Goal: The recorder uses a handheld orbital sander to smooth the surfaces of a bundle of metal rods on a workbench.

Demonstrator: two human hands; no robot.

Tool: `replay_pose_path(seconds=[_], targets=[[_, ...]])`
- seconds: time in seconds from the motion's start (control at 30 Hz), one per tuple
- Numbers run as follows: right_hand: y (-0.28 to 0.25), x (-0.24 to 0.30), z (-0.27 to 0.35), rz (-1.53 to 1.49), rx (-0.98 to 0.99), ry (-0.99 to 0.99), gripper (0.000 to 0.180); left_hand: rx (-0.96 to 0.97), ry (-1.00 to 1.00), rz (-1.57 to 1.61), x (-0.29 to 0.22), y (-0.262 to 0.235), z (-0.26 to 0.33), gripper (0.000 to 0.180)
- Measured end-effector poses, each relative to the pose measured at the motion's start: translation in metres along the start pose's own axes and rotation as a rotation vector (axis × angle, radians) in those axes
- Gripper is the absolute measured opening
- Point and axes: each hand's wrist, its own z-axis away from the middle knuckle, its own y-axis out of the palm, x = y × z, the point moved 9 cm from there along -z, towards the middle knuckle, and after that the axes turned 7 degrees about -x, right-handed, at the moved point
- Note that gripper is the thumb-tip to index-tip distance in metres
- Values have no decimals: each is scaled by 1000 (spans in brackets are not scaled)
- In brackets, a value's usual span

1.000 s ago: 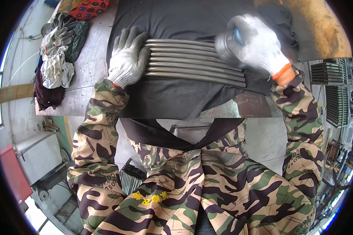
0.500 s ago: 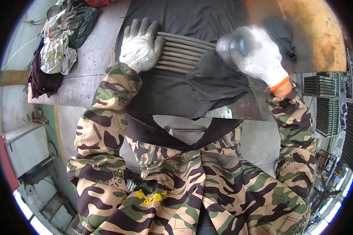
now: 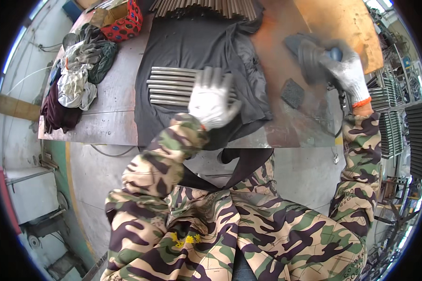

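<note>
Several metal rods (image 3: 171, 89) lie side by side on a black cloth (image 3: 187, 44) spread over the table. My left hand (image 3: 212, 100), in a white knit glove, rests flat over their right part with its fingers stretched out, hiding those ends. Off to the right, my gloved right hand (image 3: 350, 75) is closed around a grey rounded object (image 3: 309, 61) with a blue part. Motion blurs this object, so its kind is unclear. A dark rough square pad (image 3: 293, 93) lies on the table between my hands.
More rods (image 3: 201, 7) lie bundled at the cloth's far end. Crumpled clothes (image 3: 77, 75) and a red patterned box (image 3: 126, 25) sit on the left of the table (image 3: 115, 96). An orange-brown board (image 3: 344, 28) stands far right. Racks of metal tubes (image 3: 391, 124) are beyond the right edge.
My left hand has moved from the rods' left end to their right part. My right hand has gone further right with the grey object. The cloth flap over the rods is off them.
</note>
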Motion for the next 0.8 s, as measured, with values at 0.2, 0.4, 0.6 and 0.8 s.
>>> replay_pose_path(seconds=[0.2, 0.4, 0.6, 0.8], targets=[[17, -44, 15, 61, 64, 63, 42, 22, 37, 245, -79, 25, -43, 75], [12, -88, 36, 196, 114, 151, 47, 39, -19, 388, -139, 89, -70, 74], [6, -127, 45, 224, 92, 223, 46, 91, 96, 701, -171, 84, -61, 46], [-5, -140, 39, 159, 49, 234, 43, -68, 15, 617, -139, -13, -16, 17]])
